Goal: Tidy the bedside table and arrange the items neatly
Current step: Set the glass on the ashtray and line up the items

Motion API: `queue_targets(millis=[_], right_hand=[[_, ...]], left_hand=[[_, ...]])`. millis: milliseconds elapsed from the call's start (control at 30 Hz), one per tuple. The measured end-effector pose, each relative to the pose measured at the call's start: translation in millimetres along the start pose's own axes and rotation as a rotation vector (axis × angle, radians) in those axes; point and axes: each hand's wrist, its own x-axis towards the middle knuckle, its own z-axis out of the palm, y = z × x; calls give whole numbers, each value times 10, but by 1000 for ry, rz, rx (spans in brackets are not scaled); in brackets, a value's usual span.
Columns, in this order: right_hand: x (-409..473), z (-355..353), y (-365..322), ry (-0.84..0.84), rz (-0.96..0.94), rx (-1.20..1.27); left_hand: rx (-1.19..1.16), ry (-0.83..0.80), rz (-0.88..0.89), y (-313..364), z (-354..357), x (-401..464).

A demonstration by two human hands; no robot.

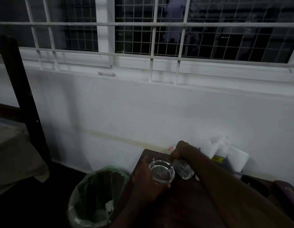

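The dark bench stands against a white wall, a green-lined bin to its left. The left hand grasps a glass ashtray; the right hand pinches a clear wrapper.

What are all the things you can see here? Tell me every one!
glass ashtray: one, clear, held above the table's left end
second glass piece: one, clear, right of the ashtray; too dim to identify
bedside table: one, dark brown, against the wall
bin: one, green liner, on the floor left of the table
white items: a few, at the wall behind the table
window grille: one, white, above
bed frame: one, dark, far left
left hand: grips the ashtray
right hand: fingers curled at the second glass piece
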Motion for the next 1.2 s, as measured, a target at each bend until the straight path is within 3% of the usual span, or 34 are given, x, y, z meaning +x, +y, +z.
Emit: queue_targets(millis=[333,467,633,867,1200], right_hand=[[-209,39,-55,309,-137,154],[-286,-103,-71,438,-264,324],[-340,-83,-60,467,-361,593],[-328,101,-49,526,-353,667],[-249,420,60,575,-262,755]], left_hand=[[61,2,-84,35,0,18],[113,46,-101,100,56,60],[110,83,-99,129,132,154],[102,150,-103,300,204,197],[162,113,-204,111,487,417]])
